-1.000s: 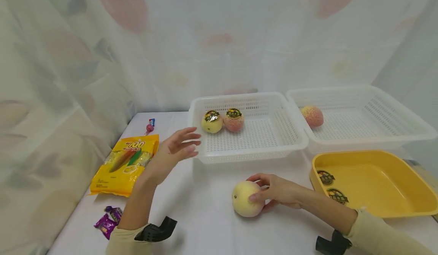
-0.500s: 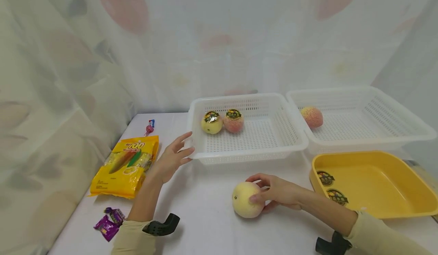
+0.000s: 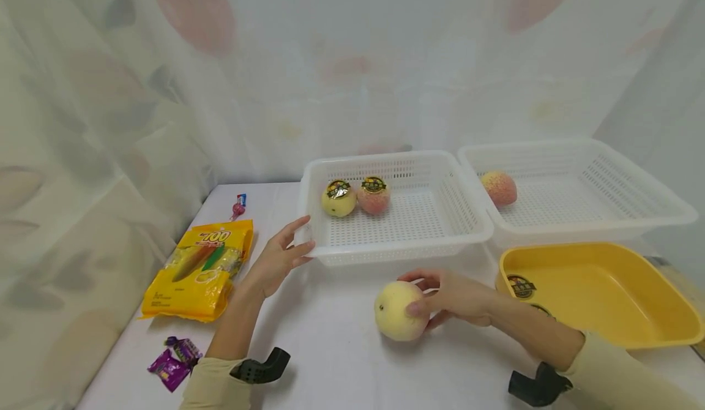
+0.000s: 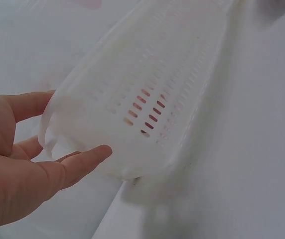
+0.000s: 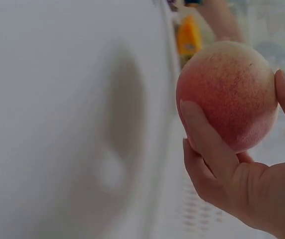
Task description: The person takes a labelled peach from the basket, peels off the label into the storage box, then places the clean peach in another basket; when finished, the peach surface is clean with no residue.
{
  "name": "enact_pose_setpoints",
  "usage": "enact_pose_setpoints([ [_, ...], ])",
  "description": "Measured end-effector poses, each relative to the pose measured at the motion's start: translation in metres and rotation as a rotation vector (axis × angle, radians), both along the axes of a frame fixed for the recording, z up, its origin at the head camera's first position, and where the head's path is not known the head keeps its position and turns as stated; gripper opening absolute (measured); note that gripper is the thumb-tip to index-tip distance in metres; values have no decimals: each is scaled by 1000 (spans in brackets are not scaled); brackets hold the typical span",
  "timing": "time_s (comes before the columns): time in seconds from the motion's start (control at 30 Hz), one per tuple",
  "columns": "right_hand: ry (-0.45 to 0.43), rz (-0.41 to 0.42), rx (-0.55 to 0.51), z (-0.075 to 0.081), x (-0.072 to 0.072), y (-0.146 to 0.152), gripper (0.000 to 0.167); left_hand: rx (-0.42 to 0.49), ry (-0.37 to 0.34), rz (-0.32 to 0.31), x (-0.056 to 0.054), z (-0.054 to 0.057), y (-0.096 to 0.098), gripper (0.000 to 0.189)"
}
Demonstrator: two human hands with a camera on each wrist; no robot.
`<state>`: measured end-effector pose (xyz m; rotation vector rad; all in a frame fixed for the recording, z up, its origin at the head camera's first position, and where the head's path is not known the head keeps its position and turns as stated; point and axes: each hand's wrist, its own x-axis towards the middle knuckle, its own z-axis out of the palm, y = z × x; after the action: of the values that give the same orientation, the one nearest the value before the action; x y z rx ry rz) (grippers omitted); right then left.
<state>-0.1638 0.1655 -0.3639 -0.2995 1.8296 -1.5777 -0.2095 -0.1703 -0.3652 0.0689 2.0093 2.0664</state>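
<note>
Peach (image 3: 401,312) sits before the white basket (image 3: 402,246), pinched by the right hand (image 3: 461,297), apparently raised slightly from the table (image 3: 330,361) since half a second ago. Left hand (image 3: 277,263), previously spread wider, now pinches the basket's left end, apparently steadying it.

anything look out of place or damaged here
Two dark labels sit on the yellow tub, slightly odd because similar ones are on the two peaches in the left basket. Nothing appears spilled or damaged.
</note>
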Motion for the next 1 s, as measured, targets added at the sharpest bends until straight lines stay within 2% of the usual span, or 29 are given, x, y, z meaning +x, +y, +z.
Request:
enact_pose_setpoints([
  [0.13,75,1,-57,35,-10,20,65,8,-2,2,1,1,-1,64],
  [0.27,171,-56,-56,73,-26,49,66,12,7,2,2,1,-3,65],
  [0.37,236,-121,-4,91,-43,77,61,16,9,1,2,0,-4,64],
  [0.43,272,-167,37,97,-57,98,56,20,5,-2,2,0,-3,65],
  [0.57,329,-243,138,98,-83,140,51,26,0,-6,2,-2,-2,66],
  [0.7,336,-287,224,88,-104,171,61,18,4,-6,1,-2,-2,66],
  [0.83,284,-296,260,75,-120,192,70,14,6,-7,0,-1,-2,66],
  [1.0,215,-256,289,55,-133,209,71,24,4,-12,0,0,0,66],
])
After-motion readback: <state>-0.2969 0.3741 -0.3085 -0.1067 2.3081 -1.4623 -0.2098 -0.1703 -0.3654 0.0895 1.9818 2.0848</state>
